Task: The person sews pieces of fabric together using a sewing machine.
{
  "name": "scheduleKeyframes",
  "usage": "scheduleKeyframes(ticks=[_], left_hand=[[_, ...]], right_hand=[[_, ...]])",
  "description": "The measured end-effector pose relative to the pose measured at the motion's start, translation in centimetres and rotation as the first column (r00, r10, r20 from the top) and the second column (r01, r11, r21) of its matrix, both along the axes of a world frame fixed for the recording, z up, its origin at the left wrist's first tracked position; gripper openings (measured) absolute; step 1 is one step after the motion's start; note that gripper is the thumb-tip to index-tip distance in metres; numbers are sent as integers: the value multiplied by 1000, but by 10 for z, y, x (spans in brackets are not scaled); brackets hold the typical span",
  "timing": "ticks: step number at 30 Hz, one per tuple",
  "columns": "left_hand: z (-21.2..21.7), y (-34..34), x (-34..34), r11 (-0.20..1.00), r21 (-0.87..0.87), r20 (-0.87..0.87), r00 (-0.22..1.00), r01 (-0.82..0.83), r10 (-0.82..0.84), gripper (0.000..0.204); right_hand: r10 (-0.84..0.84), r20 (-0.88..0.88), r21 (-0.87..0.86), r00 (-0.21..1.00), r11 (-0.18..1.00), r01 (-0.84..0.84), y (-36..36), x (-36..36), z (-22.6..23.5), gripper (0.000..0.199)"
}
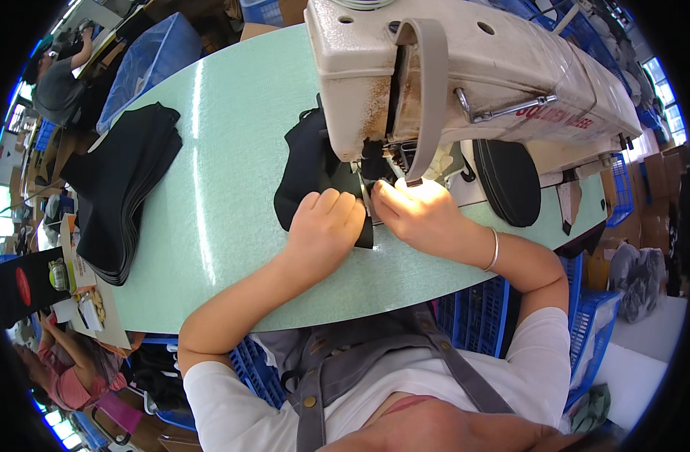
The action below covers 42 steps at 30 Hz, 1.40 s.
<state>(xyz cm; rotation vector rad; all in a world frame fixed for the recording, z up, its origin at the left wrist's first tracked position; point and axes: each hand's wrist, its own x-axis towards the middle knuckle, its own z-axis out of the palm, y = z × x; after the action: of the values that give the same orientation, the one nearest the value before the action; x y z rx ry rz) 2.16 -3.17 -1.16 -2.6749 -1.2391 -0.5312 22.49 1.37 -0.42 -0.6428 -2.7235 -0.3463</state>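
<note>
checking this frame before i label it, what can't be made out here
Head view only:
- Needle and presser foot: hidden behind the right hand and glare.
- Black fabric piece: its near part is covered by the left hand, its far edge by the sewing machine.
- Whether the fingers pinch or only press the fabric: cannot tell.

The person wears a white shirt [540, 354] with short sleeves. Over it goes a grey apron [360, 369] with wide grey straps and small round metal buttons. A thin silver bracelet [495, 250] circles the right wrist. Both arms are bare below the sleeves, and there are no gloves on either hand.
</note>
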Motion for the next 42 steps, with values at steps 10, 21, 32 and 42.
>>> scheduleKeyframes(ticks=[10, 21, 32, 42], left_hand=[[-6, 18, -11, 999, -38, 270, 963, 5, 5, 41], [-1, 8, -11, 996, -69, 300, 954, 49, -26, 42], [-5, 9, -10, 996, -87, 320, 947, 14, 15, 47], [12, -4, -9, 951, -303, 314, 936, -59, 158, 45]], right_hand=[[3, -10, 84, 1000, 996, -2, 9, -5, -5, 36], [-4, -41, -13, 999, 1000, 4, -6, -4, -2, 28], [-44, -47, 99, 998, 994, 48, -3, -12, -5, 29], [47, -121, -54, 992, 997, -54, -7, -11, 2, 33]])
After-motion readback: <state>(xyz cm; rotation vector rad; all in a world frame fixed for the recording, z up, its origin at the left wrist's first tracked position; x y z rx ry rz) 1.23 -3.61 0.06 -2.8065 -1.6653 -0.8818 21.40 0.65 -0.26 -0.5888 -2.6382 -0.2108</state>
